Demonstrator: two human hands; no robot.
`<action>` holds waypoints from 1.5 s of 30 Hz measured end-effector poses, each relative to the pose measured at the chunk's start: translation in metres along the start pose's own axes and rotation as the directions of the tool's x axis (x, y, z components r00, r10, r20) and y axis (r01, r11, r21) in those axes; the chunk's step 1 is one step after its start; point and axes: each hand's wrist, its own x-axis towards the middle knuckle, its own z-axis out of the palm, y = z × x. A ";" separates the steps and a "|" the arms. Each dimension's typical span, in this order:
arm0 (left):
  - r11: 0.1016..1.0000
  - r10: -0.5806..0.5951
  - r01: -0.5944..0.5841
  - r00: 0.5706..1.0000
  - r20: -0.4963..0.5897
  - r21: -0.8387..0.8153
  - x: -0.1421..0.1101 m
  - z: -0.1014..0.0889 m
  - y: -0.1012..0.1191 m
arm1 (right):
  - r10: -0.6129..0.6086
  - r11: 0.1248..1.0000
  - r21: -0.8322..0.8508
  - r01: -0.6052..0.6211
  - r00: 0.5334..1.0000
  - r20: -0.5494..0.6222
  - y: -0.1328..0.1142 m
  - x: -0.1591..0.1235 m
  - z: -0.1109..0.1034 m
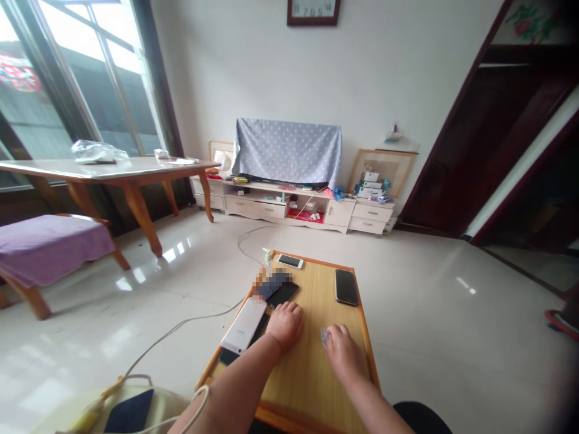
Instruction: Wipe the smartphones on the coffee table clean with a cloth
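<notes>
My left hand (284, 325) rests palm down on the low wooden table (312, 386), its fingers curled beside a black smartphone (283, 295) and a white phone (243, 325). Partly under that white phone lies a dark phone (259, 330). A blurred phone (271, 285) overlaps the black one. My right hand (344, 352) lies near the table's right side, with a small clear piece (324, 336) at its thumb side. A black phone (346, 287) lies beyond it. A white phone (290, 261) and a small bottle (268, 259) stand at the far edge.
A white cable (181, 328) runs across the tiled floor past the table's left edge. A cream bag (136, 410) sits at lower left. Farther off stand a purple-covered bench (49, 250), a wooden table (113, 172) and a cream TV cabinet (271, 205).
</notes>
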 end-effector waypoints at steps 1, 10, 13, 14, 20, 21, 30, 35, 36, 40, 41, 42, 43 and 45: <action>1.000 -0.001 0.001 1.000 -0.002 0.002 -0.002 -0.002 0.001 | -0.007 1.000 0.011 0.007 1.000 -0.007 0.001 -0.001 0.001; 0.992 -0.113 0.118 0.987 -0.113 0.040 -0.029 -0.030 -0.016 | -0.001 0.996 0.084 0.005 0.999 -0.037 0.005 -0.011 -0.002; 0.976 -0.200 0.211 0.968 -0.151 0.060 -0.039 -0.041 -0.034 | -0.001 0.995 0.104 0.006 0.999 -0.044 0.005 -0.014 -0.007; 0.970 -0.222 0.235 0.962 -0.158 0.067 -0.041 -0.044 -0.038 | -0.005 0.995 0.103 0.010 0.999 -0.051 0.005 -0.014 -0.008; 0.979 -0.168 0.177 0.982 -0.090 0.101 -0.038 -0.042 -0.031 | -0.014 0.996 0.082 0.020 0.997 -0.072 0.007 -0.014 -0.014; 0.981 -0.157 0.164 0.985 -0.075 0.103 -0.035 -0.038 -0.026 | -0.013 0.996 0.083 0.020 0.997 -0.076 0.008 -0.013 -0.013; 0.991 -0.093 0.093 0.996 -0.005 0.094 -0.030 -0.006 0.020 | -0.024 0.993 0.110 0.036 0.994 -0.107 0.017 -0.009 -0.008; 0.999 -0.024 0.025 0.999 -0.025 0.042 -0.046 -0.002 0.038 | -0.020 0.991 0.126 0.035 0.993 -0.115 0.019 -0.010 -0.011; 0.999 -0.026 0.027 0.999 -0.035 0.036 -0.048 0.000 0.040 | -0.015 0.991 0.130 0.031 0.993 -0.117 0.020 -0.010 -0.011; 0.981 -0.182 0.190 0.975 -0.124 0.051 -0.048 0.007 0.038 | -0.001 0.989 0.149 0.018 0.993 -0.117 0.022 -0.010 -0.011; 0.967 -0.239 0.248 0.962 -0.132 0.055 -0.047 0.008 0.037 | 0.002 0.988 0.153 0.016 0.993 -0.119 0.022 -0.010 -0.010; 0.956 -0.279 0.288 0.952 -0.127 0.056 -0.046 0.009 0.036 | 0.003 0.987 0.158 0.017 0.992 -0.123 0.023 -0.010 -0.010; 0.950 -0.299 0.307 0.947 -0.114 0.056 -0.046 0.010 0.035 | 0.001 0.986 0.164 0.019 0.992 -0.126 0.023 -0.010 -0.009; 0.949 -0.305 0.310 0.948 -0.088 0.051 -0.045 0.010 0.034 | 0.000 0.984 0.174 0.024 0.991 -0.135 0.024 -0.010 -0.009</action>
